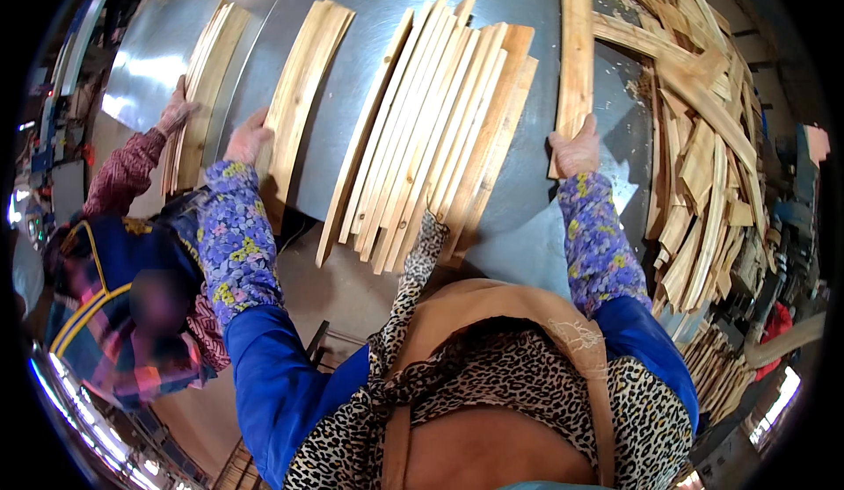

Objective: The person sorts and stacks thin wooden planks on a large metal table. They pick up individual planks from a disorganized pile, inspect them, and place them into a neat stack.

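My right hand [576, 147] grips the near end of a flat wooden board [576, 55], thumb on its left edge and fingers at its right. The board lies lengthwise away from me on the grey metal table [303, 178]. At the left, my left hand [247, 137] is closed against the left edge of a small stack of wooden boards [308, 77]; some fingers are blurred. Between my arms lies a wide row of pale wooden strips [431, 130], many standing on edge, with their near ends past the table's front edge.
A heap of wood offcuts [694, 165] fills the right side, with one loose strip [637, 35] reaching toward my board. At the left, a co-worker's hand [176, 110] touches another stack of boards [211, 86]. Wood shavings are scattered near the heap.
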`<state>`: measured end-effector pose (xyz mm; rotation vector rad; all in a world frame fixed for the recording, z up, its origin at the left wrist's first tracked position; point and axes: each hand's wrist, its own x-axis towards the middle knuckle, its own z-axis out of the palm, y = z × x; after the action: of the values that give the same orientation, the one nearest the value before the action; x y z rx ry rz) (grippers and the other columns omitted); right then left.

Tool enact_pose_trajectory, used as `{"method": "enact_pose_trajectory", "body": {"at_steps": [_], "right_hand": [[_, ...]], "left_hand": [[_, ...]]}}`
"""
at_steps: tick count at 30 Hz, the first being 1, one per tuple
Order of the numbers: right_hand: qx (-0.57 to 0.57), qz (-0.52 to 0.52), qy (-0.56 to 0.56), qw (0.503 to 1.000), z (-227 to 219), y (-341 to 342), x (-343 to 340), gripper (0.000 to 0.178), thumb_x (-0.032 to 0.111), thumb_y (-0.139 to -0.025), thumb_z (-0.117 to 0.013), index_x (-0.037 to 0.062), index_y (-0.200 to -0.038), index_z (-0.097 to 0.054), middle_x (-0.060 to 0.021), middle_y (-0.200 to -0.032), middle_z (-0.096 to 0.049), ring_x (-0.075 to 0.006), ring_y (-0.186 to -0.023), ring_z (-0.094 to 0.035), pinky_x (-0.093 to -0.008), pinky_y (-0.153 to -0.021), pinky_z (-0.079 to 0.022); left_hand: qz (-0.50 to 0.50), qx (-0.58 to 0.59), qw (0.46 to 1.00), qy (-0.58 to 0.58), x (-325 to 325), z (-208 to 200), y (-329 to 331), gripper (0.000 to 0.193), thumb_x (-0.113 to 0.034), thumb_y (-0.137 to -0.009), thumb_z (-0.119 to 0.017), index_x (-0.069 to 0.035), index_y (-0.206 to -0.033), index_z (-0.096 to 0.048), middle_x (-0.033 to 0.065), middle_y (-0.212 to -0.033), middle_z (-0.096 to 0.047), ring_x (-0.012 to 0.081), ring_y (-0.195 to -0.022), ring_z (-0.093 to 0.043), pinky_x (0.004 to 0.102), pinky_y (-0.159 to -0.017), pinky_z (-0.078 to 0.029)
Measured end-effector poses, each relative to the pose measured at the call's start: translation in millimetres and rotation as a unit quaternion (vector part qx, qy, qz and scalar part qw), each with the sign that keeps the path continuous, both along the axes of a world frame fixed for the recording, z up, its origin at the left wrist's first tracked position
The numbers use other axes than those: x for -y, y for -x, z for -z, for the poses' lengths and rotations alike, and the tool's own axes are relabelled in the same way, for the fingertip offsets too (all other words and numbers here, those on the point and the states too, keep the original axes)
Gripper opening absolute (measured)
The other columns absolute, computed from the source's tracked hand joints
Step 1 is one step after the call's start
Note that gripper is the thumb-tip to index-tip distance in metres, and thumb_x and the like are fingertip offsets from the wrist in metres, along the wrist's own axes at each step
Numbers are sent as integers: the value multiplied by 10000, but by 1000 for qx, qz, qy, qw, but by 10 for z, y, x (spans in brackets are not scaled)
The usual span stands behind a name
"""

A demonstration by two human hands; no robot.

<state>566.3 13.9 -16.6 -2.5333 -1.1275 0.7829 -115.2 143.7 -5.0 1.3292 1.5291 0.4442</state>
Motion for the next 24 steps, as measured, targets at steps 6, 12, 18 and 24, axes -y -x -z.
{"method": "enact_pose_trajectory", "body": {"at_steps": [6, 12, 18, 24], "right_hand": [[1, 9, -31, 999, 26, 249, 677, 1189, 359, -748, -905, -51, -1668, -272, -327, -1392, -610, -483, -1301, -619, -486, -1167, -502], [-270, 57, -171, 946, 440, 902, 1461, 960, 154, -918, -774, -30, -1698, -246, -248, -1524, -605, -307, -1342, -635, -391, -1156, -491], [-501, 208, -145, 828, 560, 858, 1342, 614, 288, -1081, -646, -52, -1568, -496, -206, -1402, -691, -303, -1248, -675, -396, -1121, -516], [-579, 338, -12, 742, 123, 1669, 943, 681, 509, -1129, -594, -50, -1517, -562, -219, -1421, -689, -313, -1219, -705, -442, -1087, -562]], "left_hand": [[18, -382, 907, -176, 218, 214, -966, 600, -307, -1025, -642, 9, -1532, -582, 225, -1399, -685, 373, -1301, -656, 454, -1119, -517], [-4, 36, 999, 34, 818, -86, -2455, 856, -395, -976, -762, 45, -1635, -439, 281, -1530, -618, 405, -1448, -573, 453, -1251, -408], [-4, 12, 1000, 19, 869, 267, -2428, 886, -358, -929, -800, 60, -1625, -445, 262, -1518, -635, 349, -1377, -641, 389, -1185, -474], [-67, 142, 985, 68, 850, 85, -2599, 806, -210, -949, -810, 59, -1616, -446, 228, -1481, -654, 290, -1301, -667, 378, -1130, -520]]}}
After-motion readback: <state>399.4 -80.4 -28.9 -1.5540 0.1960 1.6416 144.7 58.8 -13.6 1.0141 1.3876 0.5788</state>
